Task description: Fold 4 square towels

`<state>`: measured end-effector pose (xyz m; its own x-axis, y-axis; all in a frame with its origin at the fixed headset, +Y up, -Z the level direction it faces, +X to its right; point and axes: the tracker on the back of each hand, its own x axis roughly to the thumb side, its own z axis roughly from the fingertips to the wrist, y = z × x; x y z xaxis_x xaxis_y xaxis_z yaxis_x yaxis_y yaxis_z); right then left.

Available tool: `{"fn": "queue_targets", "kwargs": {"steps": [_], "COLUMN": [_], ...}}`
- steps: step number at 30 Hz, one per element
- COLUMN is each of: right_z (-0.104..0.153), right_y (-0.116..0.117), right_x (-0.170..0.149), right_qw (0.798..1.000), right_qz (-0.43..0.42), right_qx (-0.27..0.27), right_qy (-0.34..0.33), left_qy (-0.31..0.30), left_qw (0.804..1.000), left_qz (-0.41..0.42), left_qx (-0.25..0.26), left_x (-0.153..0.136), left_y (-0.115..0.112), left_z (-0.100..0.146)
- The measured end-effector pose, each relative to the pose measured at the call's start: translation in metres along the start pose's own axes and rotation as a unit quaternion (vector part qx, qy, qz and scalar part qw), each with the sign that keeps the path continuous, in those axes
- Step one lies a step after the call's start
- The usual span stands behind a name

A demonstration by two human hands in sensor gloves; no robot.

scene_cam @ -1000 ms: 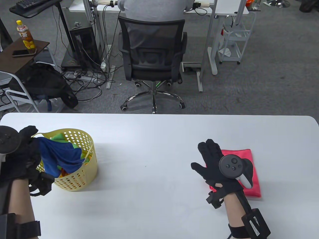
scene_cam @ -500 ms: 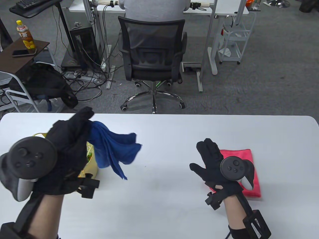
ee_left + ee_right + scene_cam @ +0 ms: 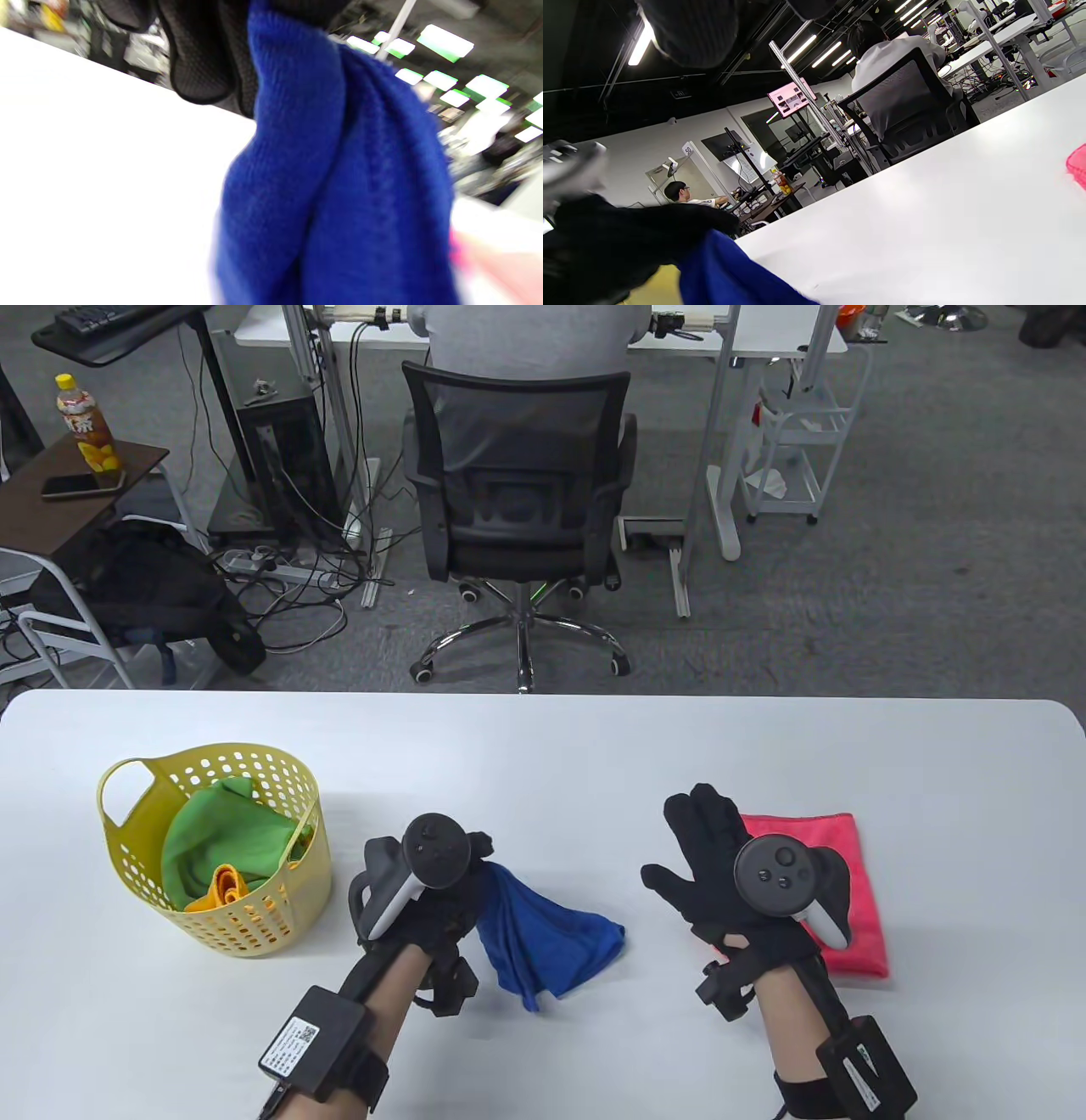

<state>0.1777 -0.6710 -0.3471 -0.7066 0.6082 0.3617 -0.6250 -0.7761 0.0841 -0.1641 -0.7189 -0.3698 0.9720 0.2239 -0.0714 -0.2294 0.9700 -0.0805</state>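
Blue towel (image 3: pixel 551 937) hangs bunched from the left hand (image 3: pixel 424 891) over the middle of the table (image 3: pixel 543 746), lower folds draped onto the surface or just above it; contact cannot be confirmed. The left hand's fingers (image 3: pixel 199 63) curl round the cloth's top edge, which the left wrist view shows gathered in the glove. Judgement: it is held by one bunched end so it can be dropped and spread in the open working area between basket and finished pile. Right hand (image 3: pixel 730 874) lies with fingers straight and spread, palm down, its outer side over the near-left part of the pink towel (image 3: pixel 836 882); it grips nothing. The pink towel is a flat folded rectangle at the table's right, so probably one of four is done and parked clear of the work area. Yellow basket (image 3: pixel 254 929), perforated with a loop handle, stands at the table's left, well apart from the blue towel. Inside: a green towel (image 3: pixel 233 840) crumpled on top and an orange towel (image 3: pixel 222 889) showing below it, both unfolded. Judged progress: second towel in hand, two left in the basket.
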Motion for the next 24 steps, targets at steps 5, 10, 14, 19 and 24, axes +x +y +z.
{"fn": "queue_targets", "kwargs": {"steps": [5, 10, 14, 19, 24], "right_z": [-0.004, -0.009, -0.010, -0.009, -0.008], "right_y": [0.009, 0.023, 0.032, 0.034, 0.034], "right_x": [0.000, 0.001, 0.001, 0.004, 0.006], "right_qw": [1.000, 0.999, 0.998, 0.998, 0.998], "right_qz": [0.009, 0.026, 0.037, 0.044, 0.043], "right_qx": [0.014, 0.034, 0.046, 0.051, 0.054], "right_qy": [0.004, 0.008, 0.012, 0.009, 0.003], "left_qy": [0.011, -0.100, -0.122, -0.077, -0.092], "left_qw": [0.991, 0.991, 0.991, 0.995, 0.978], "left_qz": [-0.095, 0.031, -0.014, -0.057, -0.117], "left_qx": [0.094, 0.087, 0.043, -0.035, -0.145], "left_x": [-0.024, -0.009, 0.027, 0.054, 0.055], "left_y": [0.006, 0.014, 0.002, -0.026, -0.052], "left_z": [0.012, 0.042, 0.042, 0.009, 0.003]}}
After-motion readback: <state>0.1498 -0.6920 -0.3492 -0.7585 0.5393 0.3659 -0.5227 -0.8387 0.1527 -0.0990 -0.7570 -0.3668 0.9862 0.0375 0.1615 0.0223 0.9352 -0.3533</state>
